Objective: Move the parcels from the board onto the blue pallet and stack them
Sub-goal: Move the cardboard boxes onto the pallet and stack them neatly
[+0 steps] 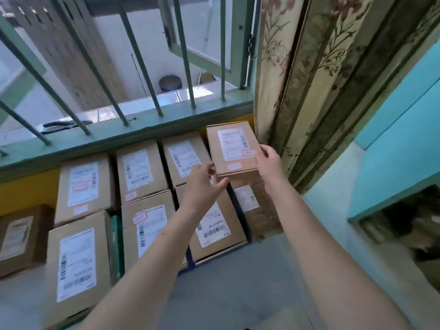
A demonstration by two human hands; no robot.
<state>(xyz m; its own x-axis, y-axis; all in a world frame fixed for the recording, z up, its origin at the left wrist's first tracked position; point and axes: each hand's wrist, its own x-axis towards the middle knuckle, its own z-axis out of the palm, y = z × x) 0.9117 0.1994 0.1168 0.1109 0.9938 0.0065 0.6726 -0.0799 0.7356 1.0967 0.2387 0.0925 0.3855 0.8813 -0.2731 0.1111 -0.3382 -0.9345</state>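
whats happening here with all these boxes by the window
A person is stacking cardboard parcels below a barred window. Both hands are on the raised parcel at the far right: the left hand at its near left corner, the right hand on its right side. It sits higher than the labelled parcels laid in rows beside it, over another box. Whether it is fully set down is unclear. A blue pallet edge shows beneath the near row.

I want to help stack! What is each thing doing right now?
Raised parcel: held between both hands, above the others.
Left hand: fingers on its near corner.
Right hand: gripping its right edge.
Other parcels: lying flat, labels up.
Window pane: swung open.
Curtain: drawn aside.
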